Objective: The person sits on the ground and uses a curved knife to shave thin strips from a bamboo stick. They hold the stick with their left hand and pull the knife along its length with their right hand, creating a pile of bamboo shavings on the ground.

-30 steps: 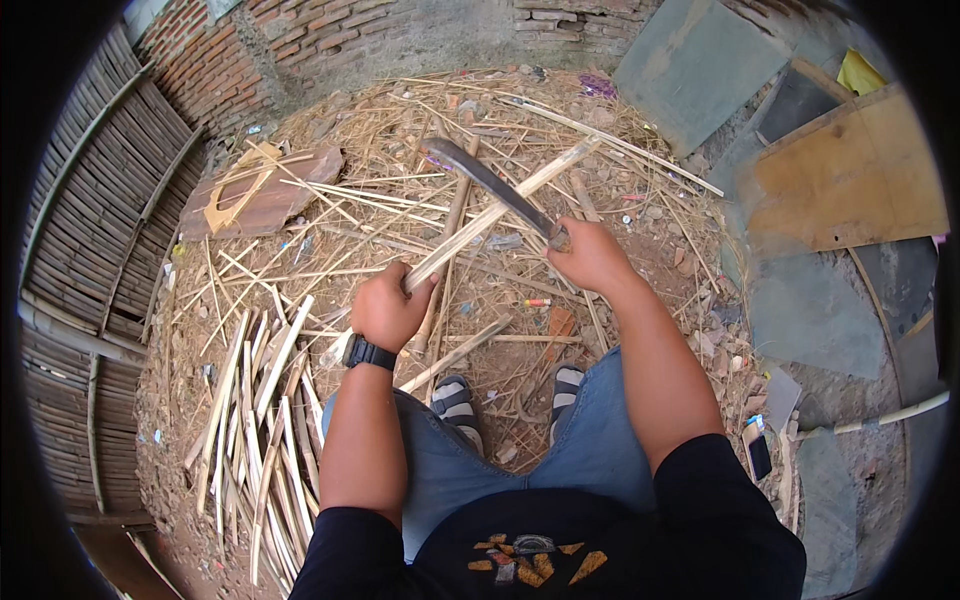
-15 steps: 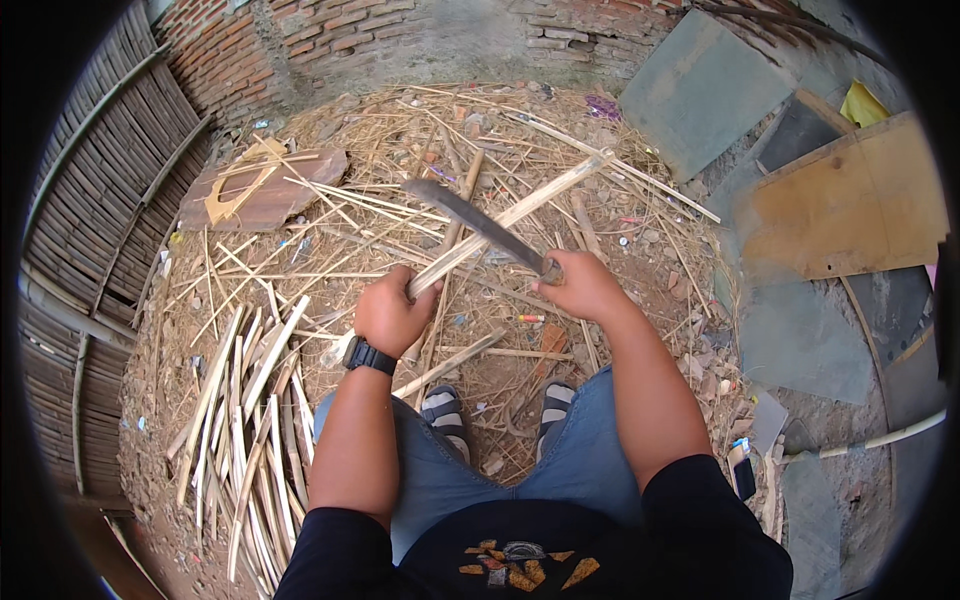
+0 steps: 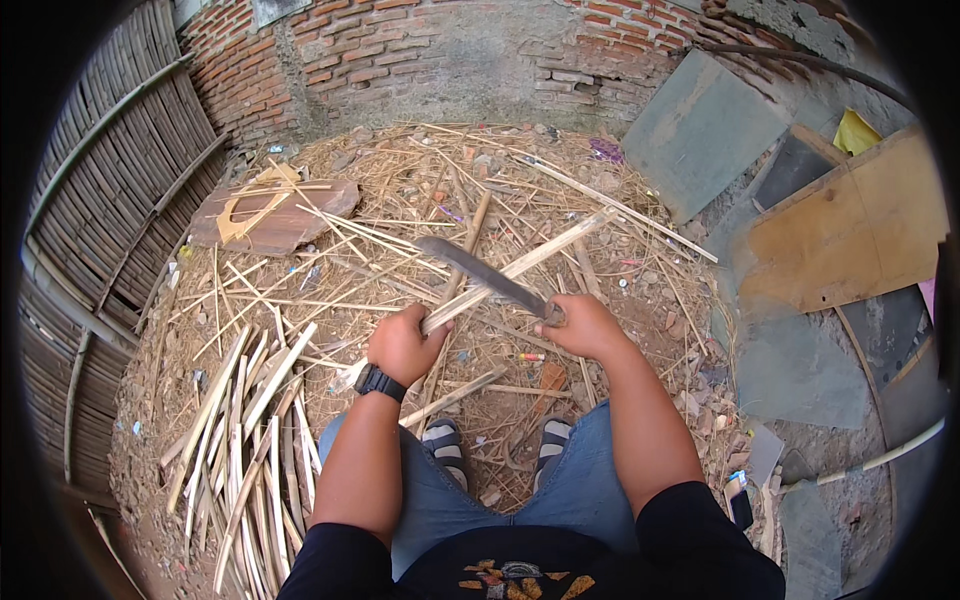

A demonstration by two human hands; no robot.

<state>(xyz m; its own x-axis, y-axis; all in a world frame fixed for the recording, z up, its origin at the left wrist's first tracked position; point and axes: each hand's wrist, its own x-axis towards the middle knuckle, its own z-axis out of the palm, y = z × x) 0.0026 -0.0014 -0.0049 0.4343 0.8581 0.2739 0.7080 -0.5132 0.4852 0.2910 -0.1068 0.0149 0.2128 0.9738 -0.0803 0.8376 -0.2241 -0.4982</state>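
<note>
The left hand (image 3: 403, 345) is gripping the near end of a pale split bamboo strip (image 3: 552, 247), fingers curled around it, and the strip is slanting up and away to the right. The right hand (image 3: 578, 325) is closing around the handle of a machete (image 3: 466, 263), whose blade is pointing away to the left and crossing over the strip between and beyond the hands. Contact between them is hard to tell. The end grip is probably leaving the strip's length exposed while keeping the left fingers off the crossing; the handle grip is likewise keeping the right fingers behind the blade. Which blade edge is sharp is not showing.

As for room, the strip's far end is reaching out past the right hand, over a litter-strewn ground (image 3: 690, 385). The brick wall (image 3: 430, 62) is standing well beyond both hands. A heap of split strips (image 3: 240, 430) is lying below and left of the left hand, and leaning flat panels (image 3: 850, 225) are bounding the right hand's outer side, well apart. The sandaled feet (image 3: 447, 450) are resting nearer the body, below the hands.
</note>
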